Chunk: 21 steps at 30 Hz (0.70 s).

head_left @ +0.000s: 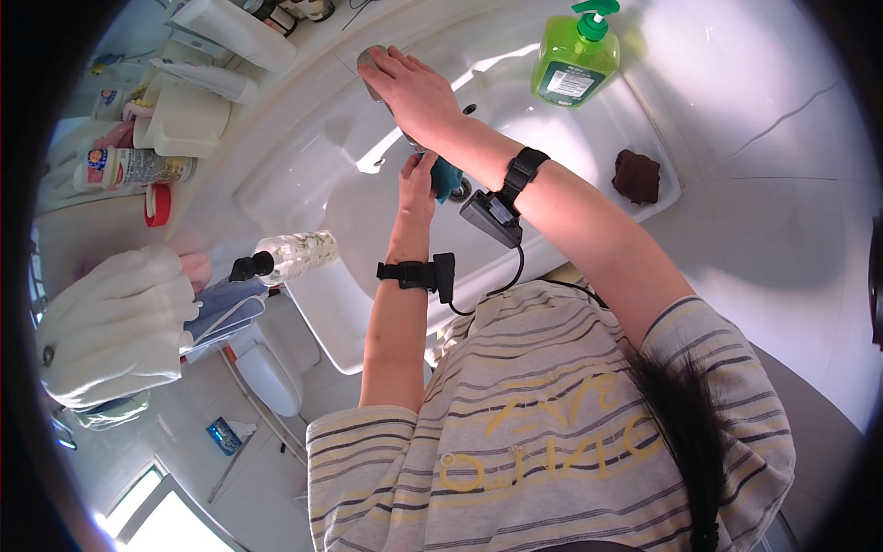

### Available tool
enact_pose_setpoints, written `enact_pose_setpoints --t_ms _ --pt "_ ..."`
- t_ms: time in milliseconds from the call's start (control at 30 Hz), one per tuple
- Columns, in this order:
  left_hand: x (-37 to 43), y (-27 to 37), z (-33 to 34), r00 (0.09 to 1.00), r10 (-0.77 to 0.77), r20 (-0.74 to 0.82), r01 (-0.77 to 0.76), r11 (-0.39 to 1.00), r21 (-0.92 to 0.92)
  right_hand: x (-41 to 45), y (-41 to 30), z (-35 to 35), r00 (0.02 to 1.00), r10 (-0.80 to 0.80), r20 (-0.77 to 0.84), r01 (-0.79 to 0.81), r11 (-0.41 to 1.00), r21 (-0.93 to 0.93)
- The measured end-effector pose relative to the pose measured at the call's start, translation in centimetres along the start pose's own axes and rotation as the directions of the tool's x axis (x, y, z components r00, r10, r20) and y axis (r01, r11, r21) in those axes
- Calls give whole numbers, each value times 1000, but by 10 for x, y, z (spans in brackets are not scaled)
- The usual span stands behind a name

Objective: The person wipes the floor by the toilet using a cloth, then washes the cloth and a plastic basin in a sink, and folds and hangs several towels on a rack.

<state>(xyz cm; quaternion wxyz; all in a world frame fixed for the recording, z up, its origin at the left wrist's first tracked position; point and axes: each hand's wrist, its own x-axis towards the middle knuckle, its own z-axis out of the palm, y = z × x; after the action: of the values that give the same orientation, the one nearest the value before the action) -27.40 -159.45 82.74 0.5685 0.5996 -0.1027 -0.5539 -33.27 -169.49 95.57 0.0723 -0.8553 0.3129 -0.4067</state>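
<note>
Over the white washbasin, my left hand grips a teal cloth under the tap spout, close to the drain. My right hand rests on the metal tap handle at the basin's back, with the palm hidden from view. Whether water runs is hard to tell. A green pump bottle of liquid soap stands on the rim at the upper right. A crumpled dark brown cloth lies on the basin's right rim.
A clear bottle with a black pump is on the left rim. Beyond it hang a white towel and a blue cloth. A ledge at the upper left holds a white cup, tubes and a labelled bottle. A toilet is lower left.
</note>
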Motion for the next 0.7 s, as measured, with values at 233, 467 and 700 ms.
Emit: enact_pose_setpoints --t_ms 233,467,700 --pt "8 -17 -10 976 193 97 -213 933 290 2 3 -16 986 47 162 -47 999 -3" --pt "-15 -1 28 985 101 140 -151 897 415 -10 23 -91 997 73 -3 -72 996 59" --pt "-65 91 160 871 203 447 -214 977 -26 -24 114 -177 958 92 -272 -162 955 -248"
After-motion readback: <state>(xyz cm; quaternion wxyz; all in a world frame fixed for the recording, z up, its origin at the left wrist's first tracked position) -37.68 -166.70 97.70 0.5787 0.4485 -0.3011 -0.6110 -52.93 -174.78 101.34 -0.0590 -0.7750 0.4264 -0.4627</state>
